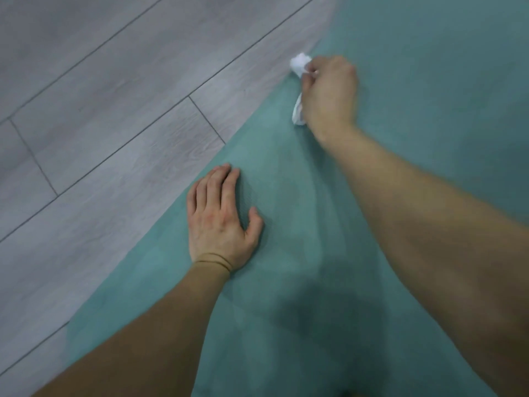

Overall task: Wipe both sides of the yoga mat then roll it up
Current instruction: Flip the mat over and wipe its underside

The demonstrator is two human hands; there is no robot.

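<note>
I keep my left hand [221,222] flat, fingers straight, on the green mat [415,67] spread on the grey floor [100,96] to pin it, while my right hand [329,90] clutches a white cloth [299,64] at its edge for wiping.

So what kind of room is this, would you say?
Probably an indoor room at home or in a studio, though little shows. A teal yoga mat lies flat on a grey wood-look plank floor; the right hand wipes it with a white cloth.
</note>
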